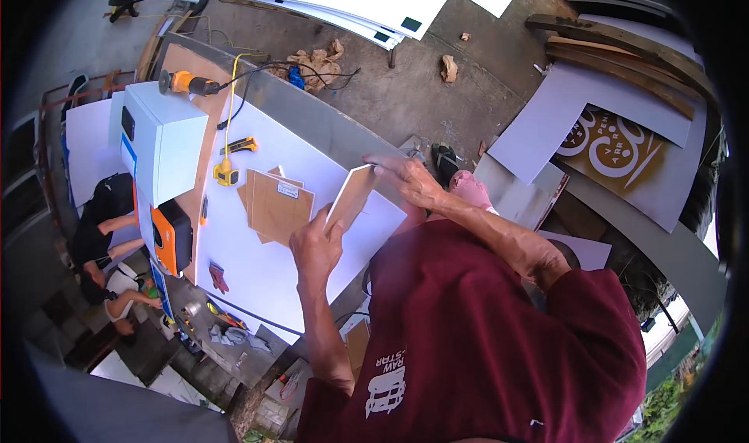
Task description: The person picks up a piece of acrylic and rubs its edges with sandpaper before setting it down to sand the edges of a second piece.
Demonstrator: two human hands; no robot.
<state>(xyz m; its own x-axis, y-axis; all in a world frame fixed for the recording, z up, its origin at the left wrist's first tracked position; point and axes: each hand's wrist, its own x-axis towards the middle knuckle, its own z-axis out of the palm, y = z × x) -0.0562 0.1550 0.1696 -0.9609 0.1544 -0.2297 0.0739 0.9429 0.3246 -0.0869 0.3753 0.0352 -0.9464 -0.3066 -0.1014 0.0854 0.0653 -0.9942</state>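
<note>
My left hand (pixel 316 246) is closed on the lower edge of a small brown board (pixel 351 196) with a pale edge, tilted up above the white tabletop sheet (pixel 269 291). The fingers of my right hand (pixel 412 182) close on its far upper corner. Just beyond my left hand, several brown boards (pixel 271 213) lie stacked flat, the top one bearing a white label (pixel 288 190). A yellow tape measure (pixel 225 175) and a yellow-black utility knife (pixel 239 146) lie past the stack.
An orange angle grinder (pixel 187 83) with its cord, a pale box (pixel 161 143) and an orange-black case (pixel 172 239) line the far edge. Red-handled pliers or similar (pixel 218 278) lie at left. Two people (pixel 109 232) are beyond. Large white panels (pixel 328 2) stand behind.
</note>
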